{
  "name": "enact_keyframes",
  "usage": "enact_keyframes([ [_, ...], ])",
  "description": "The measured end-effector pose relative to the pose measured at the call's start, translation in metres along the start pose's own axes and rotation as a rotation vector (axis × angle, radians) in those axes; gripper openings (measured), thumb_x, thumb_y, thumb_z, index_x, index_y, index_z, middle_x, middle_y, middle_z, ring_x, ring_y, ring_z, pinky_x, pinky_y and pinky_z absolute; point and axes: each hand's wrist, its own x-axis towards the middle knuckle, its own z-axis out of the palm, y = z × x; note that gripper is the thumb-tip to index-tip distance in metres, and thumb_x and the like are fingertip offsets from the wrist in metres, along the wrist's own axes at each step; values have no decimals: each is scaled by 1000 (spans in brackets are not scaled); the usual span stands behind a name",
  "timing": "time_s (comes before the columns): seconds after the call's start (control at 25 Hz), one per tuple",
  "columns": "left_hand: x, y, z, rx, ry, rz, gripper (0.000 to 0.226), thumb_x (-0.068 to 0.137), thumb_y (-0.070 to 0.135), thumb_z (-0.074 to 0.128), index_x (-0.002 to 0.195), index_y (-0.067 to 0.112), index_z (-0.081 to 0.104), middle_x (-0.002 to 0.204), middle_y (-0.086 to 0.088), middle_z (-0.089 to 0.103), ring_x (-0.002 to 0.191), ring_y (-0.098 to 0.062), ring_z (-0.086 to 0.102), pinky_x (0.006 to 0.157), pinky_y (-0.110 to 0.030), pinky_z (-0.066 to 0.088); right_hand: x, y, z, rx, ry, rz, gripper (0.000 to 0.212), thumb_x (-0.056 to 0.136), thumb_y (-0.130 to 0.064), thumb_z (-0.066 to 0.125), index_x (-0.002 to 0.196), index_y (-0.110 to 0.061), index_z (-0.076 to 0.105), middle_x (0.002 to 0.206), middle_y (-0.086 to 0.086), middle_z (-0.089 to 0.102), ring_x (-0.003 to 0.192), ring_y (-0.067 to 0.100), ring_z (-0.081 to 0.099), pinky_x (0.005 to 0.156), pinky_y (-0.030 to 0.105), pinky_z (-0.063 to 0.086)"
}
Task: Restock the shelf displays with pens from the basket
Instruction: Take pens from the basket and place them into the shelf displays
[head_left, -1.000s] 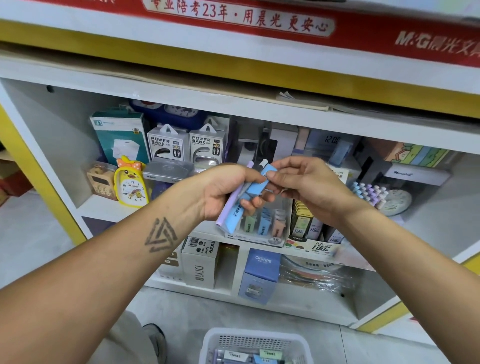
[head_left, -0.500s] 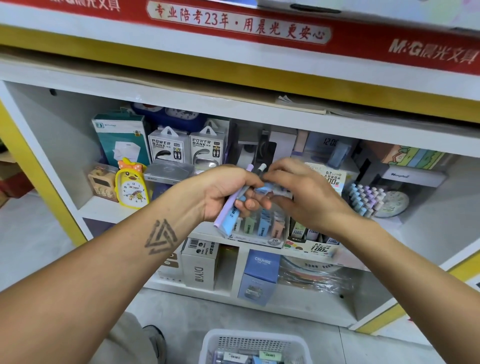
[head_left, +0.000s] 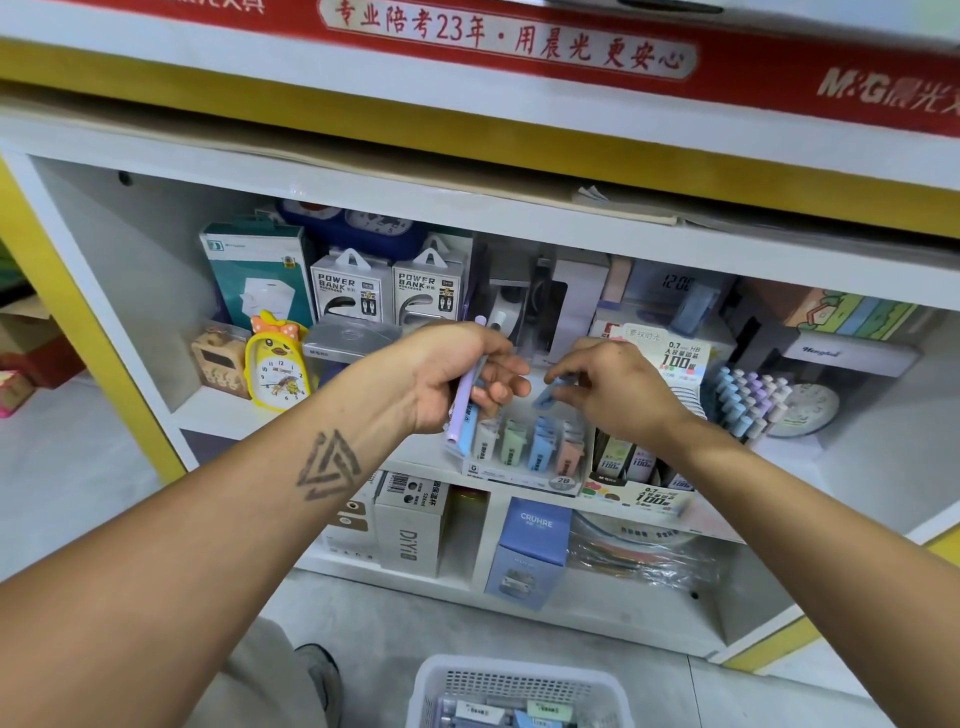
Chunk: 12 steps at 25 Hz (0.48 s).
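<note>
Pens are split between the hands now: 1 s ago both hands met over a single bunch in front of the shelf, and since then the right hand has drawn away to the right with 1 blue pen pinched between its thumb and curled fingers, while the left hand keeps the rest. The left fingers stay clenched round a lilac pen and at least 1 more blue one behind it, held nearly upright, their lower ends hanging just above the clear display box. That box sits at the front edge of the middle shelf and holds rows of pastel packets in blue, green and peach; the separated pen hovers above its right half, not yet in any slot. This reads as 1 pen singled out for placing, so the restocking is moving item by item, with the left-hand bunch waiting as the next supply. The white basket stands on the floor below, near the bottom edge of the view, and more packets show inside it, so a good part of the job seems to remain.
</note>
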Motion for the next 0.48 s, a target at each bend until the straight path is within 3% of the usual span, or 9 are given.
enact_keyframes([
  [0.28,3,0,-1,-8,6,-5,24,101,13,46,101,-4,62,66,-16,64,42,-12,44,35,-16,32,5,-2,13,-61,-92,32,18,81,-13,80,98,-16,73,86,-3,68,81,17,64,75,28,52],
  [0.48,0,0,1,-9,3,-2,24,101,13,45,100,-3,61,67,-15,63,43,-12,43,35,-16,31,10,-2,15,-47,-99,14,13,86,-11,75,99,-14,76,94,3,73,83,19,66,78,26,52],
])
